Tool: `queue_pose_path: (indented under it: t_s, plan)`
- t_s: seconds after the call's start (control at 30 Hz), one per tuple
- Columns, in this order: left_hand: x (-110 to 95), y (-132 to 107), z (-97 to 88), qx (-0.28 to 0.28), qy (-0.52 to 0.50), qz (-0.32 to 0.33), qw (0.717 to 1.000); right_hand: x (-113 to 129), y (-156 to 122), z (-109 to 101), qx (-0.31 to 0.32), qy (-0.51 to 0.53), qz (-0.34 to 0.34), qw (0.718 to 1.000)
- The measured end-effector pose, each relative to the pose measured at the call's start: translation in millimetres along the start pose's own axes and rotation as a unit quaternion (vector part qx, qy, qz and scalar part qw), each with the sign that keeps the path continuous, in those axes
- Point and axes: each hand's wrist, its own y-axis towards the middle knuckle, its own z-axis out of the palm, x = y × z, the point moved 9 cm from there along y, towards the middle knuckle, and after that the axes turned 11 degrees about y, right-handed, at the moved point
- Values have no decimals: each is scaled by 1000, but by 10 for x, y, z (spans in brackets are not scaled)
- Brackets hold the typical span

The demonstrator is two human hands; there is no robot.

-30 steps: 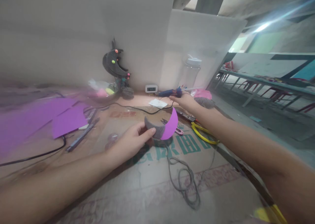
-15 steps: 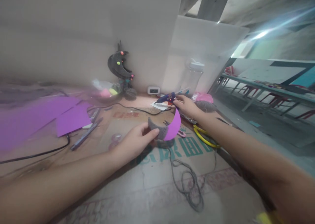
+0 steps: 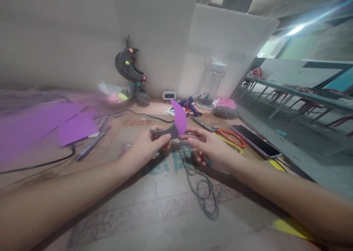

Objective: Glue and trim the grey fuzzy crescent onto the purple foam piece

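Grey yarn (image 3: 207, 196) is laid in loose loops on a printed cardboard sheet (image 3: 154, 214) in the foreground, its strand led up to a small crescent (image 3: 180, 120) held above the board between two bare hands. The crescent's left part is wrapped in grey yarn, while its upper horn is left bare and purple. The wrapped part is gripped between the thumb and fingers of the left hand (image 3: 146, 146). The right hand (image 3: 212, 146) is held half open beside it, fingertips brought close to the lower edge; whether the strand is pinched cannot be told. At left, a slim stick (image 3: 92, 145) is set near sheets of purple paper (image 3: 78, 126). At right, orange-handled scissors (image 3: 212, 129) and a dark-screened phone (image 3: 256, 140) are laid near each other. Farther back, a blue glue gun (image 3: 189, 104) is partly hidden by the crescent, and a ball of grey yarn (image 3: 226, 112) is placed to its right. A white digital clock (image 3: 169, 95), a clear bottle (image 3: 211, 82) and a dark moon-shaped ornament (image 3: 124, 69) are ranged before the pale wall (image 3: 157, 41). In the distance, long tables (image 3: 300, 94) and red stools (image 3: 306, 107) are seen
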Motion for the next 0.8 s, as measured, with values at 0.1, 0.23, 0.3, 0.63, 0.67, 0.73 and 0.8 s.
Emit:
queue_pose_path:
  t_s: [0.1,0.23,0.3,0.63,0.67,0.73,0.8]
  plan:
    - [-17,-26,-23,-11,-2,-9,1000,-138,-43,188,41,77,64,994]
    - [-63,-41,-73,-35,3,3,999,-191,-30,167,44,65,70,994]
    - [-73,-40,-87,-40,4,9,999,-156,7,52,16,15,40,999]
    - [-38,-18,-95,-46,41,16,998,371,-321,387,28,-556,-416,719]
    - [-27,-15,-83,-42,39,13,998,354,-348,432,31,-575,-431,694]
    - [-9,-6,-48,-31,37,11,999,323,-377,492,36,-595,-449,665]
    - [-2,1,11,-8,29,16,999,300,-393,525,46,-600,-458,655]
